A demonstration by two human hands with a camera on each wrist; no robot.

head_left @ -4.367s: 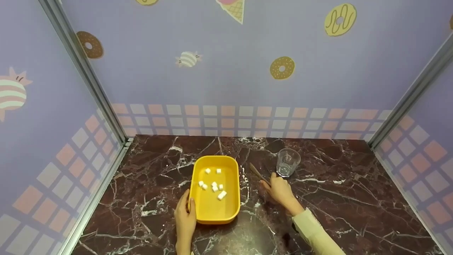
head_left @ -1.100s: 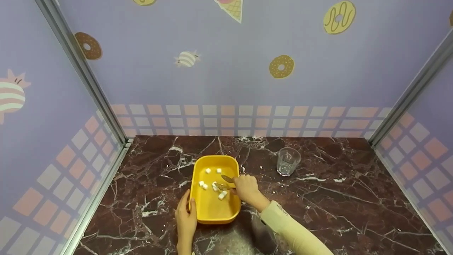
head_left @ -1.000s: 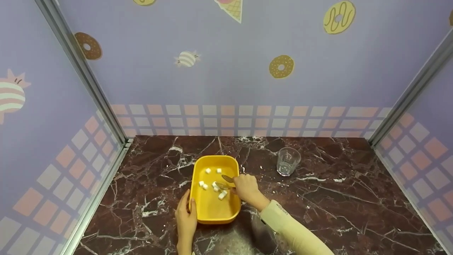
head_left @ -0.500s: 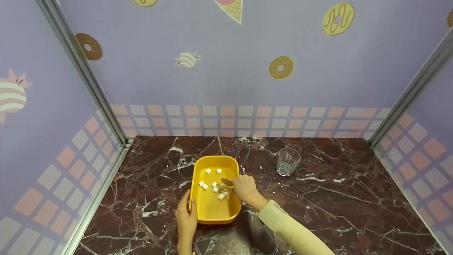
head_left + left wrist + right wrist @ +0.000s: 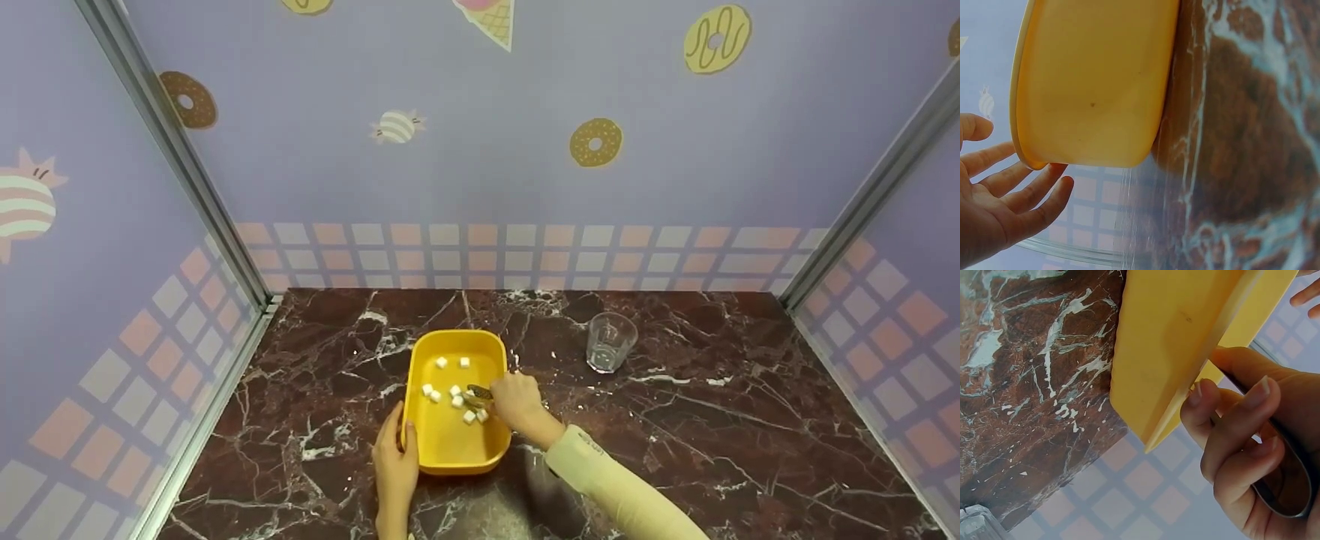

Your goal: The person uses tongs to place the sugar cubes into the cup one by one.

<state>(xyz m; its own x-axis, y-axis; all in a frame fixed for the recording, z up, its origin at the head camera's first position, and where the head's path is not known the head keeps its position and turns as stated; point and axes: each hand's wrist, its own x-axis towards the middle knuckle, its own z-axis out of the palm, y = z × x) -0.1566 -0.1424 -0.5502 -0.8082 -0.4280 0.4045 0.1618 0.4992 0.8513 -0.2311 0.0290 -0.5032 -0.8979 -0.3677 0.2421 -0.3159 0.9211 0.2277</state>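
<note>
My right hand (image 5: 517, 401) curls round metal tongs (image 5: 478, 391), reaching over the right rim of a yellow plastic bin (image 5: 450, 450). The tongs' tips are close together inside it, and a bit of white shows right at them. Their bent end (image 5: 1297, 514) loops out behind my fingers in the right wrist view. Several small white cubes (image 5: 457, 402) lie scattered over the bin's floor. At the left wall, my left hand (image 5: 395, 465) rests against the bin. Its fingers (image 5: 1039, 188) are spread and fairly straight at the rim in the left wrist view.
A clear glass (image 5: 610, 343) stands right of the bin towards the back. Everything sits on a dark red marbled tabletop (image 5: 712, 450). A patterned lilac wall (image 5: 480, 180) rises behind it, with side panels left and right.
The right hand has come from beside the glass to the bin with the tongs. Their tips have drawn together, and two cubes that lay joined are now slightly apart. The left hand stays put.
</note>
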